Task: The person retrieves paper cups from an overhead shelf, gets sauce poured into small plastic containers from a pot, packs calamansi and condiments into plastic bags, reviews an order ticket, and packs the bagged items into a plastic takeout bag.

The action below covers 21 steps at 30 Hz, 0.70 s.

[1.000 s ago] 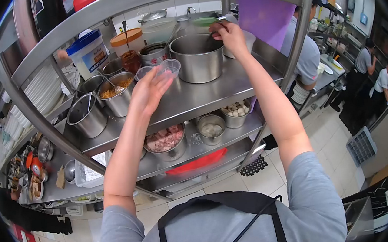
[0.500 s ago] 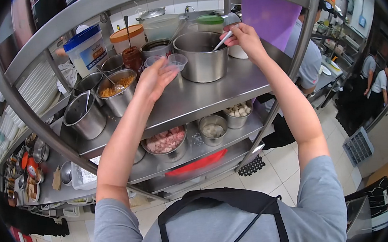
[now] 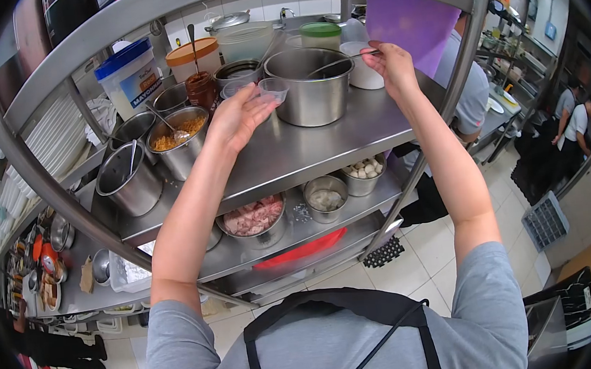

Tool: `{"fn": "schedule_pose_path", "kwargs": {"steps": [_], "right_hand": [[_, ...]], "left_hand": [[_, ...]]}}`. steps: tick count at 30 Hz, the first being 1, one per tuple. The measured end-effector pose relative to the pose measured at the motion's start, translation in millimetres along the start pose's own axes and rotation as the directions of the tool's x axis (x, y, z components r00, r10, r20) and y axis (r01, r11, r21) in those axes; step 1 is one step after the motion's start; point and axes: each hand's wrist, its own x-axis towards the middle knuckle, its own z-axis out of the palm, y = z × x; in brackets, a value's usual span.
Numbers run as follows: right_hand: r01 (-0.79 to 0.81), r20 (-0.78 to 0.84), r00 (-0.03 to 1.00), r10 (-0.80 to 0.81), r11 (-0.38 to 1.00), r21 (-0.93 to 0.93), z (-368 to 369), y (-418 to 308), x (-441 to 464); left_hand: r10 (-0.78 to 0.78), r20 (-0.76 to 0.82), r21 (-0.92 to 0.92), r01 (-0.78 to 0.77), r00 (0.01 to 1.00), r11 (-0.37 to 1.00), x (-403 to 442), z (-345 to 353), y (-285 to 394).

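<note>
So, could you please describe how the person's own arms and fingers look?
The left arm has a short grey sleeve, and the right arm a matching sleeve. Below them, both arms are bare. The left fingers and right fingers are ungloved. I see no cables on either arm.

Left hand (image 3: 238,119) holding clear plastic cups (image 3: 273,87), its fingers extending beneath them. Right hand (image 3: 395,68) pinching a thin-handled utensil (image 3: 342,61); it is slanting from those fingertips into a steel pot (image 3: 311,99), far end unclear. Pot standing between both hands' fingers. White container (image 3: 368,76) sitting just left of the right fingers; purple sheet (image 3: 410,27) hanging behind them. Sauce jar (image 3: 202,90) standing left of the left fingers. Pink meat (image 3: 254,215) lying in a pan, one shelf below them.
</note>
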Motion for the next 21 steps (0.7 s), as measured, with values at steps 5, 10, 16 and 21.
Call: {"fn": "schedule_pose_path", "kwargs": {"steps": [5, 10, 16, 21], "right_hand": [[0.012, -0.046, 0.999, -0.01, 0.998, 0.056, -2.6, -1.9, 7.4], [0.075, -0.035, 0.997, -0.073, 0.996, 0.045, -2.9, -13.6, 15.1], [0.126, 0.048, 0.991, -0.128, 0.991, 0.038, 16.2, -42.9, 6.6], [0.287, 0.264, 0.935, -0.238, 0.944, -0.163, 43.3, -52.7, -23.4]], "left_hand": [[-0.011, -0.007, -0.006, 0.011, 1.0, 1.0, 0.6, -1.1, -0.2], [-0.026, 0.027, -0.03, 0.027, 0.999, 0.999, 4.9, -6.9, -0.9], [-0.024, 0.006, -0.053, 0.024, 1.0, 0.998, 1.1, -2.6, -0.5], [-0.012, 0.011, -0.087, 0.013, 1.0, 0.996, 0.8, -1.9, -2.4]]}}
